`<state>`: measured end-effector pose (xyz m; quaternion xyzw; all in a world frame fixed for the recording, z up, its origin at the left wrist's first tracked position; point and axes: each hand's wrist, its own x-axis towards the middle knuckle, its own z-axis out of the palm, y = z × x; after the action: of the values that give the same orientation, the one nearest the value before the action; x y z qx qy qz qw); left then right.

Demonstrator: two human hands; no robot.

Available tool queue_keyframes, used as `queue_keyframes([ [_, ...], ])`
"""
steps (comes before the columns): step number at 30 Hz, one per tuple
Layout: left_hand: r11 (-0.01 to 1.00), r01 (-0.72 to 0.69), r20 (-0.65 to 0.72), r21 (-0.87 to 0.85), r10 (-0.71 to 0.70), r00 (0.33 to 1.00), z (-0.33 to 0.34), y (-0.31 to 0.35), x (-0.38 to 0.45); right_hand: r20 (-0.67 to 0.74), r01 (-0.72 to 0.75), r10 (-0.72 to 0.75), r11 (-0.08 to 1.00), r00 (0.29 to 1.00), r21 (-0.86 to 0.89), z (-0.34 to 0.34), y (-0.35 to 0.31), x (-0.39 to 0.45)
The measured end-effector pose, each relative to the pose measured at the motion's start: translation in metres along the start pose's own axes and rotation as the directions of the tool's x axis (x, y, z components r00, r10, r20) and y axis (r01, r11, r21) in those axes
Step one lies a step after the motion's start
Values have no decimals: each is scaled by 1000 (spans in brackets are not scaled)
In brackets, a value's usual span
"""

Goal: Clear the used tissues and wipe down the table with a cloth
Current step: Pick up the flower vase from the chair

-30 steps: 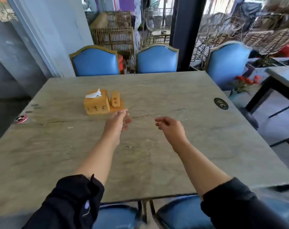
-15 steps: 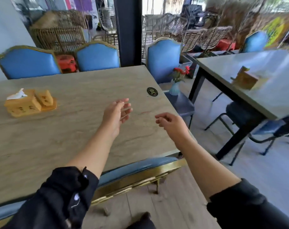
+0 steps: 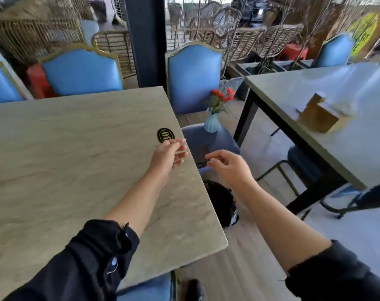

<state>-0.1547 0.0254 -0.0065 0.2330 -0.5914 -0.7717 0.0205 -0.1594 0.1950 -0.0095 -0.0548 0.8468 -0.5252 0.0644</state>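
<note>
Two stone-topped tables: the near table (image 3: 76,166) under the left arm, a second table (image 3: 336,109) to the right. Four blue chairs (image 3: 193,77) stand behind them. Left hand (image 3: 168,156) and right hand (image 3: 230,168) hover loosely curled, holding nothing. One vase (image 3: 211,122). No tissues or cloth show.

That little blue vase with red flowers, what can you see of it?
The vase is pale blue, ribbed and glossy, perhaps ceramic, narrowing to a neck. It stands upright on the seat of a blue chair beside the table, holding red flowers with green leaves. No hand touches it.
</note>
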Motion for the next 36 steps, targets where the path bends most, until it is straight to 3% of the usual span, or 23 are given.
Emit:
queue_keyframes([
  [11,995,102,-74,0,-102,992,95,-39,130,52,-95,89,988,995,123,-6,66,174],
  [19,995,101,-327,-25,-104,939,158,-77,265,91,-231,222,967,971,105,-28,168,331],
  [24,985,139,-413,-98,-167,895,203,-115,365,161,-242,236,970,958,18,-38,232,437],
  [29,989,141,-447,-53,-149,882,231,-154,454,214,-192,214,974,953,-118,-23,294,528],
  [36,980,189,-427,57,-147,892,229,-210,562,218,-116,132,990,967,-84,30,353,620],
])
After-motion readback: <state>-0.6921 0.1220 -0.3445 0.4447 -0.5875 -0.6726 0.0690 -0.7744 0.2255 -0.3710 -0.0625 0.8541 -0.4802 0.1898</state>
